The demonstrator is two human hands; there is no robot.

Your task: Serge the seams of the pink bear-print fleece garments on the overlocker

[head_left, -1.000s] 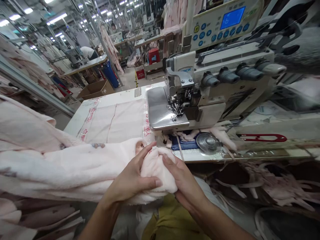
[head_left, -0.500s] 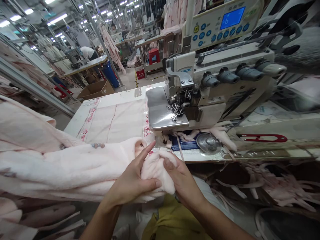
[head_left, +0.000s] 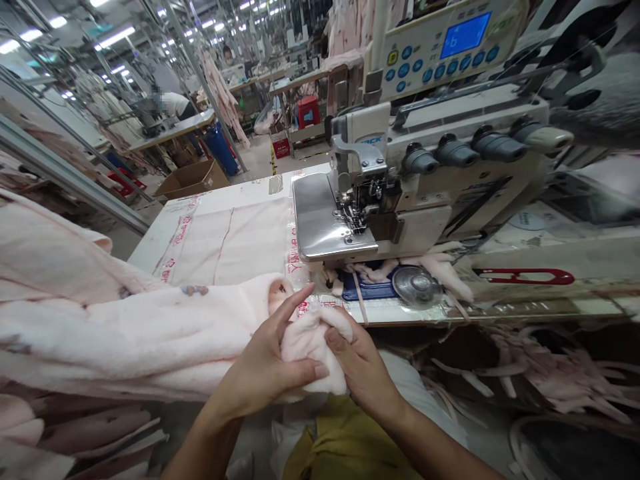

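Head view. Item: pale pink fleece garment (head_left: 310, 347), plush, with a small printed motif (head_left: 195, 290); its long body drapes leftward, one end bunched over the near edge of a white work table (head_left: 150, 257), just in front of an overlock sewing machine (head_left: 370, 213).

Left hand (head_left: 265, 353): gripping the bunch from the left, index finger raised. Right hand (head_left: 360, 363): closed narrowly on it from the right.

Machine: badge (head_left: 373, 140) appears to read "JACK"; blue display (head_left: 465, 35). Table: red printed characters (head_left: 177, 240), unreadable. Red thread snips (head_left: 525, 277) lie right of the machine.
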